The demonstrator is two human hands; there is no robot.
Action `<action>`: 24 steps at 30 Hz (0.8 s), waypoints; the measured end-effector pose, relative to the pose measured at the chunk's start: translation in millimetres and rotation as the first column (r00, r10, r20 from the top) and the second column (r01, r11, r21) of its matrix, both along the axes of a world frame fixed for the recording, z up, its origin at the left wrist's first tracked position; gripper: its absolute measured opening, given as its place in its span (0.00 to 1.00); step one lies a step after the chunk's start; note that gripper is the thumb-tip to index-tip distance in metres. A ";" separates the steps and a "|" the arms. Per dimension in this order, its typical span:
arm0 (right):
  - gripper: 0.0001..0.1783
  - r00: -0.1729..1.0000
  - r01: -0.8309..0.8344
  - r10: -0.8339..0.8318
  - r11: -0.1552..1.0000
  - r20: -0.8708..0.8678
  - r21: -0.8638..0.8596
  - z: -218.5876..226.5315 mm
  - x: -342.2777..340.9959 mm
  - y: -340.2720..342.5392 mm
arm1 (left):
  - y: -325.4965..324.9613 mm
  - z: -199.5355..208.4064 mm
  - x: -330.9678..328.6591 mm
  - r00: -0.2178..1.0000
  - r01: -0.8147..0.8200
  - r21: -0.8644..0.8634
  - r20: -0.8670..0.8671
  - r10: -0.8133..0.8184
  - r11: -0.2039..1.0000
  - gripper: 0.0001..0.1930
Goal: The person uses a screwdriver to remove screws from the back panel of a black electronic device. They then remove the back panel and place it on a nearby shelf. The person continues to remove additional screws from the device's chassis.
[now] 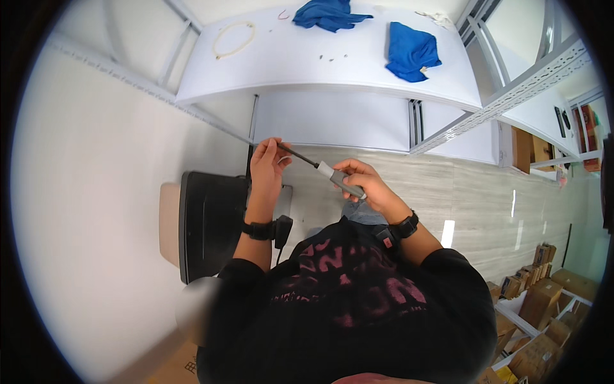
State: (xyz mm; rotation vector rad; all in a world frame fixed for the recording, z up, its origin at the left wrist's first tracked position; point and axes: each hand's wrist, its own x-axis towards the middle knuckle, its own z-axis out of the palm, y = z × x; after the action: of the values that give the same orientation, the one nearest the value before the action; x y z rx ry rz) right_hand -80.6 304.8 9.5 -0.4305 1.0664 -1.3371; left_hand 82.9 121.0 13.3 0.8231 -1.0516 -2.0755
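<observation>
A screwdriver (340, 180) with a grey handle and a long dark shaft slants across in front of me, clear of the shelf. My right hand (368, 182) is closed round the handle. At the shaft's far end, my left hand (267, 161) pinches the tip between thumb and fingers, hiding it. Whether a small piece sits at that tip, I cannot make out. Both wrists wear black bands.
Ahead stands a white shelf (281, 70) with two blue cloths (329, 16), a pale yellow loop (217, 43) and several small dark bits (331, 59). A lower shelf (332, 121) lies beneath. Left is a black bin (214, 224); cardboard boxes (540, 302) fill the lower right.
</observation>
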 end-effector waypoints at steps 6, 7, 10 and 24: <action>0.17 0.993 0.112 -0.111 0.993 0.034 -0.039 2.0 -81.4 -26.2 | -48.6 0.5 -100.5 0.997 0.012 -0.002 0.072 -0.012 1.000 0.09; 0.17 0.991 0.135 -0.134 0.991 0.024 -0.024 -0.4 -88.4 -30.3 | -57.0 -3.3 -112.8 0.990 -0.006 -0.047 0.138 0.012 0.999 0.10; 0.17 0.981 0.192 -0.193 0.981 0.008 0.032 -7.7 -104.4 -43.4 | -90.9 -22.0 -148.7 0.911 0.016 -0.272 0.400 0.097 0.962 0.10; 0.18 0.897 0.432 -0.441 0.890 0.036 0.147 -25.2 -134.5 -75.4 | -151.8 -79.4 -236.9 0.800 0.331 -0.924 0.382 0.464 0.190 0.06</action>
State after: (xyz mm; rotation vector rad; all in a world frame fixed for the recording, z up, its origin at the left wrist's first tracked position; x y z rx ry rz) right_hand -215.1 229.4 -15.7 -0.0362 1.2338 -1.6487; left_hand -154.0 -30.8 -66.2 0.7258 -2.2755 -0.4940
